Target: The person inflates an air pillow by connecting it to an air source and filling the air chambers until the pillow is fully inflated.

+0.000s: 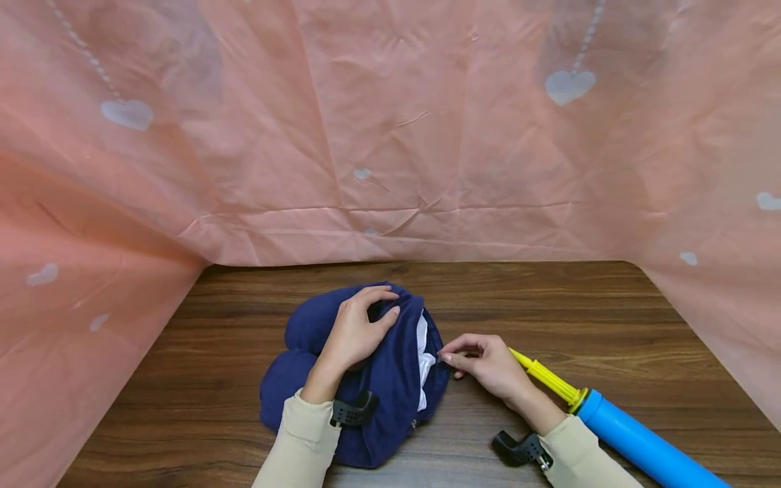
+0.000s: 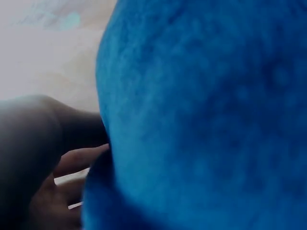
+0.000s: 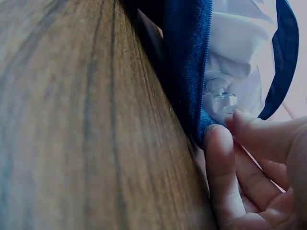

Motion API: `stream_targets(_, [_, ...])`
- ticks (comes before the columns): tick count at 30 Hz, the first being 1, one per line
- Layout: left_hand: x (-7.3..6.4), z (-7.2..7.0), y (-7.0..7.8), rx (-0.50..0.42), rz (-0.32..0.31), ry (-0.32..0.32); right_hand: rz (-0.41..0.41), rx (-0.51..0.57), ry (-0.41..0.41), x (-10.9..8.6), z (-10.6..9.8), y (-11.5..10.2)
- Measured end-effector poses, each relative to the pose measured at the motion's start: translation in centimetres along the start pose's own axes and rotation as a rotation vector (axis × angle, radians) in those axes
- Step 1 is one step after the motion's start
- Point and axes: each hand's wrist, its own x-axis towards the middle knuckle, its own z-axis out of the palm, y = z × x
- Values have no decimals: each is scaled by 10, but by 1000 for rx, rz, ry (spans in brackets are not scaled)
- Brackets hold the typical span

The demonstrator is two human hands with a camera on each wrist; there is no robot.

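A navy blue, plush U-shaped neck pillow (image 1: 390, 379) lies on the table. Its zipped edge is open on the right side, and a white inner bladder (image 1: 422, 339) shows through. My left hand (image 1: 356, 329) grips the top of the pillow, thumb and fingers curved over the fabric. In the left wrist view, blue cloth (image 2: 201, 115) fills most of the picture and hides part of that hand. From the bladder sticks out a clear plastic valve (image 3: 223, 98). Thumb and forefinger of my right hand (image 1: 491, 366) pinch its tip at the zip opening.
A hand pump with a blue barrel (image 1: 647, 440) and a yellow end (image 1: 552, 381) lies at the right, partly behind the right forearm. The wooden table (image 1: 213, 359) is enclosed by pink cloth (image 1: 396, 135) with pale hearts.
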Motion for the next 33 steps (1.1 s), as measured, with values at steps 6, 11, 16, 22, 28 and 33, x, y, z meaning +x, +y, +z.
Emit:
stream_targets(6, [1, 1, -13, -27, -32, -59, -15, -76, -66, 5, 1, 0])
stream_targets(11, [1, 4, -26, -3, -17, -114, -11, -80, -83, 6, -2, -1])
stream_targets(16, [4, 10, -39, -4, -15, -133, 11, -92, -128, 3, -11, -3])
stream_targets(22, [6, 12, -40, 23, -34, -155, -46, -171, -184, 1, -15, -4])
stream_targets(28, [4, 11, -34, 54, 7, -145, -165, -264, -109, 3, -4, -2])
stream_targets(33, [4, 17, -40, 69, 13, -145, -234, -336, -39, 4, 2, -1])
